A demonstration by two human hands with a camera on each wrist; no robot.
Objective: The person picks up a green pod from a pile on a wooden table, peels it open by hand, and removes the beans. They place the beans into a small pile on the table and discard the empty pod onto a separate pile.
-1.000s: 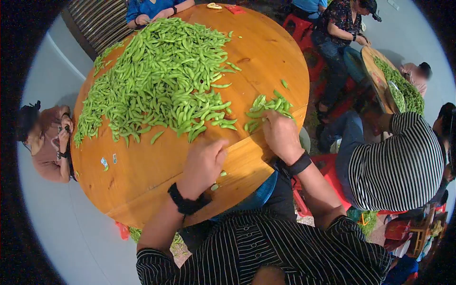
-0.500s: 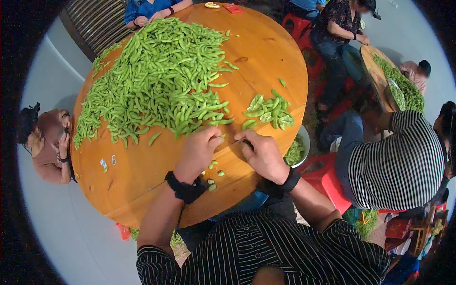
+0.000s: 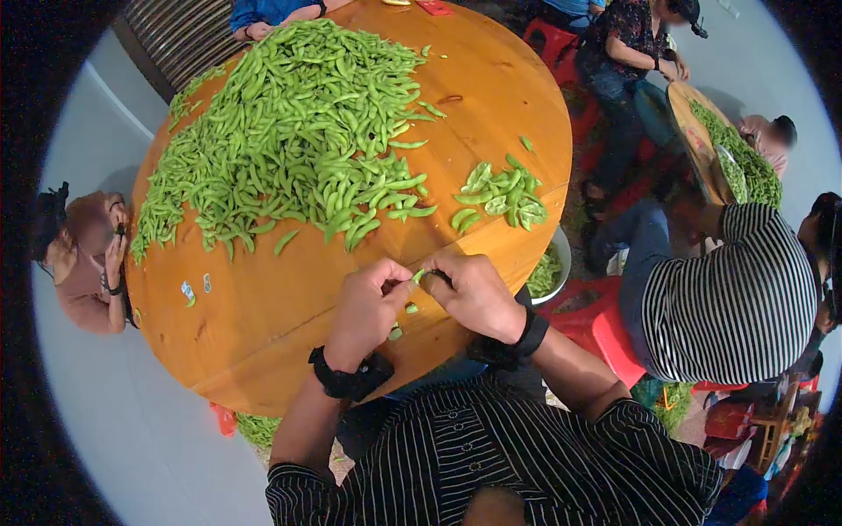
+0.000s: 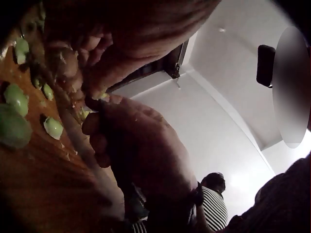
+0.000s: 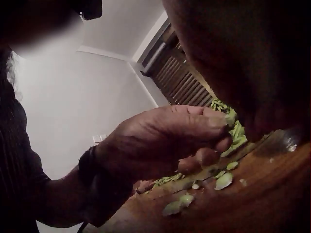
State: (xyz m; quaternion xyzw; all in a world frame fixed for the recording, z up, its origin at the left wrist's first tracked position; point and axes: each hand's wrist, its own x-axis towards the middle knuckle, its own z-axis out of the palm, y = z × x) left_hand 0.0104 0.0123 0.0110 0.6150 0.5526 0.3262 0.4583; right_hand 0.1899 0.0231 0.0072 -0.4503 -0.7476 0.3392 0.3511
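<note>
Both hands meet over the near part of the round wooden table [image 3: 289,351]. Between their fingertips is a small green edamame pod [image 3: 418,275], mostly covered by the fingers. My left hand [image 3: 368,307] pinches one end with thumb and forefinger. The right hand [image 3: 478,294] pinches the other end, with something dark by its thumb. Shelled beans [image 4: 53,127] lie on the wood below. Beyond the hands rises a big heap of edamame pods [image 3: 298,140]. A smaller pile of opened pods [image 3: 504,197] sits to the right.
A white bowl [image 3: 564,254] of green pods stands below the table's right edge, by a red stool [image 3: 596,324]. A person in a striped shirt [image 3: 728,298] sits at right. Others sit left and at the far side. Small paper scraps [image 3: 187,291] lie on the left.
The right hand has come from the small pile back toward the left hand. Now the two hands meet at one pod, slightly nearer the body than half a second ago.
</note>
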